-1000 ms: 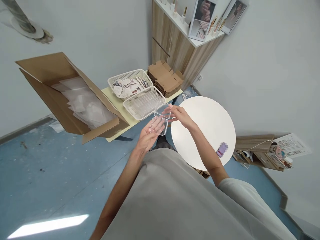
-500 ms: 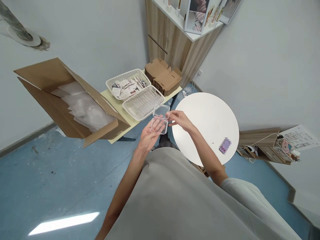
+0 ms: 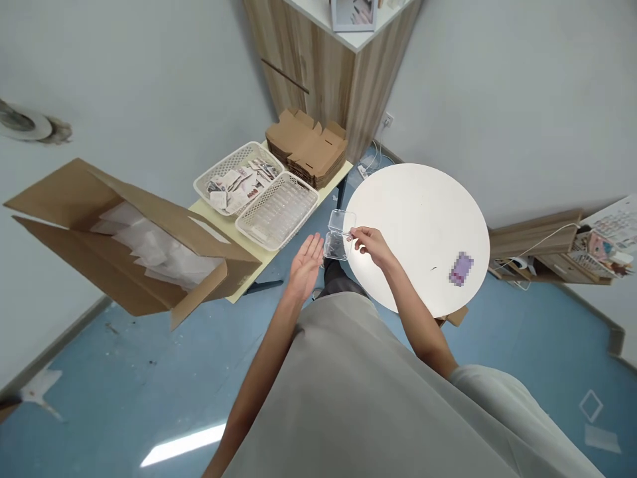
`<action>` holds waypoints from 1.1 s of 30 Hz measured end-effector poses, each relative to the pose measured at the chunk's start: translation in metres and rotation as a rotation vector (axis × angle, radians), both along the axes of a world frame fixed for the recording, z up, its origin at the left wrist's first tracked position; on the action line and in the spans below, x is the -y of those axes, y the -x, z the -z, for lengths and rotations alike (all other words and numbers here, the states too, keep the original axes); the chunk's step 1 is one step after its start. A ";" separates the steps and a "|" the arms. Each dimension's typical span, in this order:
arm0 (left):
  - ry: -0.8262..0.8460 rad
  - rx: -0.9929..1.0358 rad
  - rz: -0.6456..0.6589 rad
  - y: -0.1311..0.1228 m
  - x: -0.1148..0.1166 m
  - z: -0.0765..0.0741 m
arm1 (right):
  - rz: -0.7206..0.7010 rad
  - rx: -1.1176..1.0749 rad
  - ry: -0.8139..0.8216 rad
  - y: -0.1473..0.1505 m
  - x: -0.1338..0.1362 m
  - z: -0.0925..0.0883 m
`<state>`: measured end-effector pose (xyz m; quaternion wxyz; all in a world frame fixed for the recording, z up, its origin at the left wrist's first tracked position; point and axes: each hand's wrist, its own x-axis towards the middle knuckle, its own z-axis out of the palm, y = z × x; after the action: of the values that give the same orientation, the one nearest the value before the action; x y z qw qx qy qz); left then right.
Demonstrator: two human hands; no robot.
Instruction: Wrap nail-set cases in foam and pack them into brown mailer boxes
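Note:
Between my hands is a small clear plastic box (image 3: 337, 246), its hinged lid raised away from the base. My right hand (image 3: 371, 244) pinches it at its right side, near the hinge, beside the edge of the round white table. Just left of the box, my left hand (image 3: 306, 265) is spread flat with the palm up and holds nothing. The nearest container is a white basket (image 3: 242, 230) with rows of clear boxes in it. Behind it, another white basket (image 3: 200, 183) holds printed cards and small packets.
Flattened brown cartons (image 3: 311, 149) are stacked behind the baskets on a pale yellow table (image 3: 239, 292). A large open cardboard box (image 3: 199, 292) with translucent bags stands left. The round white table (image 3: 418, 226) carries a blurred purple item (image 3: 461, 269). A wooden cabinet (image 3: 318, 73) fills the corner.
My left hand has come away from the clear box and opened flat. The box has moved slightly right, now held by my right hand only. The view has shifted a little.

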<state>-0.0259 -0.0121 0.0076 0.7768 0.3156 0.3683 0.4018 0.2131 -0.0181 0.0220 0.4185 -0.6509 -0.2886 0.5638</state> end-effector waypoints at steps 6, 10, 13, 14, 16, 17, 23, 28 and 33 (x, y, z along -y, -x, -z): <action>0.044 -0.079 0.046 0.022 -0.013 0.014 | 0.206 0.093 0.247 -0.041 -0.007 0.075; 0.062 -0.094 0.060 0.032 -0.018 0.009 | 0.277 0.147 0.390 -0.052 -0.010 0.111; 0.051 -0.101 0.067 0.034 -0.020 0.007 | 0.291 0.189 0.455 -0.057 -0.010 0.126; 0.050 -0.098 0.067 0.033 -0.021 0.007 | 0.290 0.207 0.476 -0.059 -0.009 0.129; 0.054 -0.084 0.062 0.033 -0.021 0.006 | 0.285 0.254 0.530 -0.062 -0.006 0.131; 0.057 -0.074 0.057 0.033 -0.022 0.005 | 0.279 0.282 0.561 -0.063 -0.005 0.130; 0.057 0.012 -0.035 0.034 -0.030 -0.002 | 0.193 0.436 0.567 -0.061 -0.024 0.097; 0.048 0.071 -0.127 0.036 -0.047 -0.008 | 0.047 0.490 0.343 -0.041 -0.099 0.062; 0.059 0.096 -0.232 0.048 -0.069 -0.006 | -0.246 0.623 0.064 0.011 -0.203 0.044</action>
<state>-0.0736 0.0565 0.0140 0.7507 0.2282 0.3764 0.4926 0.2020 0.1850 -0.0220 0.2182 -0.7651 -0.4612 0.3927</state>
